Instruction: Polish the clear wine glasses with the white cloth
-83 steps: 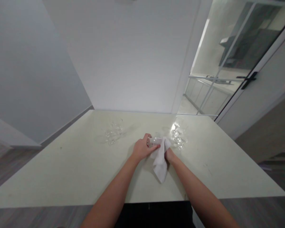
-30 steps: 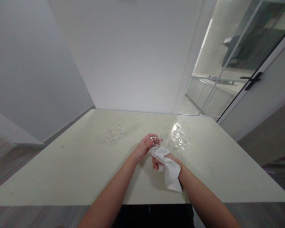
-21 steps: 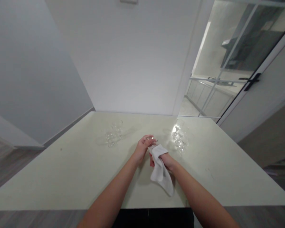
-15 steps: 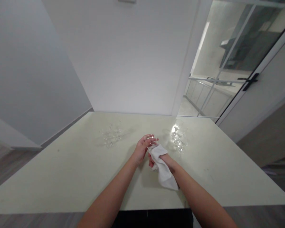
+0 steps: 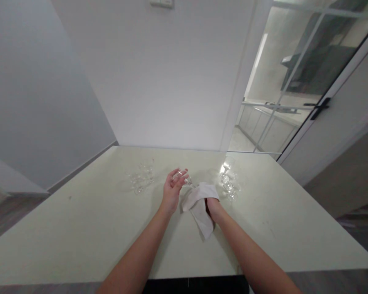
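Observation:
My left hand (image 5: pixel 171 191) is closed round the bowl of a clear stemmed glass (image 5: pixel 186 180), which lies tilted with its stem pointing right. A white cloth (image 5: pixel 201 196) is draped over my right hand (image 5: pixel 214 207), and its loose end hangs toward the table's front. The cloth reaches the stem end of the glass and hides its foot. Most of my right fingers are out of sight beneath the fabric.
Several clear stemmed glasses (image 5: pixel 142 176) stand on the left of the pale table (image 5: pixel 88 228). On the right are several more clear glasses (image 5: pixel 228 179). A white wall (image 5: pixel 165 81) rises behind the table's far edge, and a glazed door (image 5: pixel 282 90) is at the right.
My left hand has shifted left with the glass, away from my right hand. The cloth has turned and now spreads over my right hand near the stem.

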Demonstrator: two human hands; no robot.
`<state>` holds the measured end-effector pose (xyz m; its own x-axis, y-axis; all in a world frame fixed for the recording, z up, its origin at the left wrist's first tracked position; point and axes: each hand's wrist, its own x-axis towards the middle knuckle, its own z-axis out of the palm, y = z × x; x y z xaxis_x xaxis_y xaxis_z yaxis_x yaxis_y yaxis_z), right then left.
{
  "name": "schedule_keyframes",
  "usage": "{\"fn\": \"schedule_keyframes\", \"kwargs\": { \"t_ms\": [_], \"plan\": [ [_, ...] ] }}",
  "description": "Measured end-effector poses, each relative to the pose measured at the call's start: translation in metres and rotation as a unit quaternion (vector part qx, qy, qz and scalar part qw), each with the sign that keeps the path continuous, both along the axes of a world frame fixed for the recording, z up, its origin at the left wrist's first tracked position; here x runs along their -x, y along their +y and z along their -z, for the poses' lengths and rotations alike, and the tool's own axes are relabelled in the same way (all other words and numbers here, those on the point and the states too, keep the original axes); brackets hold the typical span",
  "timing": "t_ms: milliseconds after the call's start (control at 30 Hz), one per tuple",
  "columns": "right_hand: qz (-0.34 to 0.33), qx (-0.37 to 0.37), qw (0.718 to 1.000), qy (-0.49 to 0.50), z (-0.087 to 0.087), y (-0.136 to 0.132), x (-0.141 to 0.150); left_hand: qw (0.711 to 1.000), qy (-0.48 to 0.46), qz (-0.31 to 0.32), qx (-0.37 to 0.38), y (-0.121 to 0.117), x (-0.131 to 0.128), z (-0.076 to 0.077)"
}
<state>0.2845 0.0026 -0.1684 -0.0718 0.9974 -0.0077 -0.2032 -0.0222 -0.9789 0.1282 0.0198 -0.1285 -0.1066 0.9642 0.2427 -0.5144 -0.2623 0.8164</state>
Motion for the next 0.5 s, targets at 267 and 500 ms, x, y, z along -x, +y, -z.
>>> {"fn": "schedule_keyframes", "kwargs": {
  "t_ms": [267, 500],
  "plan": [
    [0.022, 0.029, 0.999, 0.01, 0.003, 0.0, 0.004, 0.978, 0.176, 0.073, -0.085, -0.016, -0.008, -0.005],
    [0.012, -0.187, 0.957, -0.221, 0.018, 0.02, -0.007, 0.953, 0.265, -0.048, -0.14, -0.02, -0.01, -0.003]
  ]
}}
